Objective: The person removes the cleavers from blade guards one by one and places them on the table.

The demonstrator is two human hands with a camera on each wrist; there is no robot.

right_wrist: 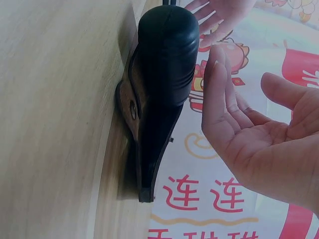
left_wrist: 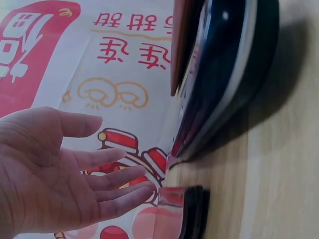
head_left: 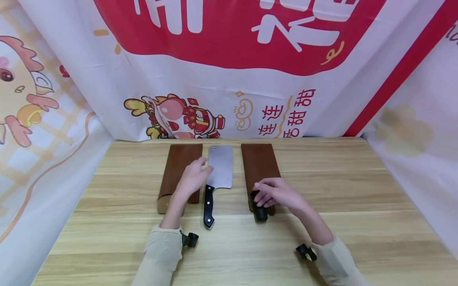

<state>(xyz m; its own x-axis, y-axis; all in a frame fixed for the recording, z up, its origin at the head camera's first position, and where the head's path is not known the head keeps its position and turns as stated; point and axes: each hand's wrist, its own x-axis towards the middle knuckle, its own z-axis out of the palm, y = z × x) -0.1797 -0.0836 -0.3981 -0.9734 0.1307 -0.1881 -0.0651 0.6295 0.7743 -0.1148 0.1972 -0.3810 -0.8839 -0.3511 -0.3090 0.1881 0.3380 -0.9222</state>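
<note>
The cleaver, with a rectangular silver metal blade and a riveted black handle (head_left: 221, 165), lies flat on the pale wood-grain tabletop (head_left: 118, 246), its handle toward me. To the cleaver's left lies a long brown leather-like sheath (head_left: 180, 169); to its right lies a second brown leather-like sheath (head_left: 260, 163), from whose near end a thick, ribbed black knife handle (head_left: 262, 214) projects, right of the cleaver's handle. My left hand (head_left: 192, 176), released, is held with loosely extended fingers over the left edge of the cleaver's blade, grasping nothing. My right hand (head_left: 275, 192), right of the cleaver, is likewise released, its fingers loosely bent near the ribbed handle; the right wrist view shows a gap between them. Beyond the cleaver's far end hangs a white printed cloth (head_left: 200, 81).
</note>
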